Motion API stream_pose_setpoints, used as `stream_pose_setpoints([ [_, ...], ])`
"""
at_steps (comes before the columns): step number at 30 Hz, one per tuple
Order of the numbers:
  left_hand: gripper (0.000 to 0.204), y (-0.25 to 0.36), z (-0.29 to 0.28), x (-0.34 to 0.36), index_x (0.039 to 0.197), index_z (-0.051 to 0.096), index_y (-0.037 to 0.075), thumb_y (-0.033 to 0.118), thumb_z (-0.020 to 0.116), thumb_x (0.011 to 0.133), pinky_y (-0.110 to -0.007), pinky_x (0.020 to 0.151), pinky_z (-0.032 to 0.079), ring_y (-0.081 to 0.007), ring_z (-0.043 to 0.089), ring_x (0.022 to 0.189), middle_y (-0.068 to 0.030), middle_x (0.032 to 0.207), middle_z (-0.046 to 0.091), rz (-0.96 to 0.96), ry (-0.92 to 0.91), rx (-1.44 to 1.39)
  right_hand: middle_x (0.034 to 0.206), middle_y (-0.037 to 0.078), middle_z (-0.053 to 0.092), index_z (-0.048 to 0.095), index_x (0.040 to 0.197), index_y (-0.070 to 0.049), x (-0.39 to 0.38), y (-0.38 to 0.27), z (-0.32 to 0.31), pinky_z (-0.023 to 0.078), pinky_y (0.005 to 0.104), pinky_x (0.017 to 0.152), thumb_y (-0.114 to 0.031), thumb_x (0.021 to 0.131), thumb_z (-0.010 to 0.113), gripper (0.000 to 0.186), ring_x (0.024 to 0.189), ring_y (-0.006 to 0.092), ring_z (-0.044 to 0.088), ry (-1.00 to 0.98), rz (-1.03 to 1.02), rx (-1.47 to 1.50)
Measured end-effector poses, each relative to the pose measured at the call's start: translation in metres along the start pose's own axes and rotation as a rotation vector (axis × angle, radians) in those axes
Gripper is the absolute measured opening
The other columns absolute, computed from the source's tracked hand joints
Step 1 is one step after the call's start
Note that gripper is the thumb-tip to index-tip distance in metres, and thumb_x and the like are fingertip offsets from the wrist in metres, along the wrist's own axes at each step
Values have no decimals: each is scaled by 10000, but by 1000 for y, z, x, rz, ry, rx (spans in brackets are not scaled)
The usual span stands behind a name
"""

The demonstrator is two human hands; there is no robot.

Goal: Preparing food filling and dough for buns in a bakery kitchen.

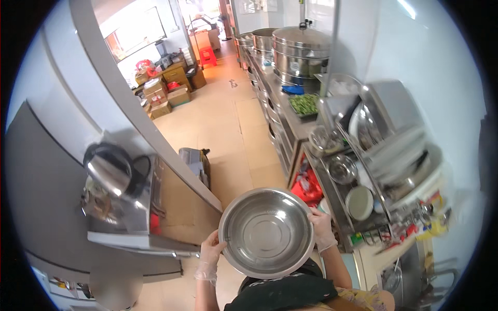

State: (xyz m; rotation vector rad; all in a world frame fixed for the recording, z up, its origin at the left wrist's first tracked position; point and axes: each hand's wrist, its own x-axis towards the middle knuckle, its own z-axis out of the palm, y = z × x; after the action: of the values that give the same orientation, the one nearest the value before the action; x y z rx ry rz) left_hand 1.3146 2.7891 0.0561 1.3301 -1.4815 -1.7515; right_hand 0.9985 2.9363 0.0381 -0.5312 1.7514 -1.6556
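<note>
Between my two hands I hold a wide stainless steel basin (254, 212) in front of my body. No food shows inside it; some wet-looking shine lies on its bottom. My left hand (210, 255), in a clear plastic glove, is closed on the left rim. On the opposite rim my right hand (322, 228), gloved the same way, grips near the top right. The fingers under the rim are partly hidden on both sides. Below the basin a dark green apron (282, 294) covers my front.
To the right stands a dish rack (363, 150) with bowls, trays and utensils. A steel counter (282, 106) holds large steamer pots (301, 54) and a tray of green vegetables (305, 104). On the left, a kettle (111, 168) stands on a cabinet. Cardboard boxes (179, 96) sit farther off.
</note>
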Motion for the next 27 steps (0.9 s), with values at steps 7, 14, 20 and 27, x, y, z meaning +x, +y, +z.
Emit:
stream_pose_setpoints([
  [7, 486, 152, -47, 251, 1222, 544, -3, -93, 542, 744, -228, 757, 455, -105, 583, 836, -31, 961, 634, 18, 187, -305, 983, 71, 651, 610, 1088, 75, 306, -60, 160, 461, 236, 802, 11, 827, 552, 275, 874, 122, 595, -117, 48, 165],
  [14, 454, 262, -109, 551, 1190, 543, -49, -60, 529, 737, -217, 702, 464, -107, 599, 806, -63, 984, 634, 190, 122, -341, 947, 53, 654, 627, 1072, 57, 567, -142, 316, 466, 218, 747, 7, 831, 550, 258, 821, 104, 596, -144, 47, 229],
  [20, 451, 398, -130, 810, 1195, 548, -36, -22, 536, 744, -204, 633, 439, -93, 580, 757, -48, 931, 638, 127, 42, -214, 889, 38, 654, 654, 1021, 41, 787, -217, 414, 463, 212, 675, -15, 839, 564, 211, 743, 84, 586, -11, 46, 201],
  [27, 407, 529, -114, 1125, 1149, 572, -40, 34, 562, 749, -232, 570, 431, -100, 554, 649, -44, 803, 622, 96, -17, -139, 849, 30, 646, 655, 1022, 48, 1078, -281, 496, 457, 208, 654, -8, 824, 577, 220, 716, 91, 584, 144, 63, 284],
])
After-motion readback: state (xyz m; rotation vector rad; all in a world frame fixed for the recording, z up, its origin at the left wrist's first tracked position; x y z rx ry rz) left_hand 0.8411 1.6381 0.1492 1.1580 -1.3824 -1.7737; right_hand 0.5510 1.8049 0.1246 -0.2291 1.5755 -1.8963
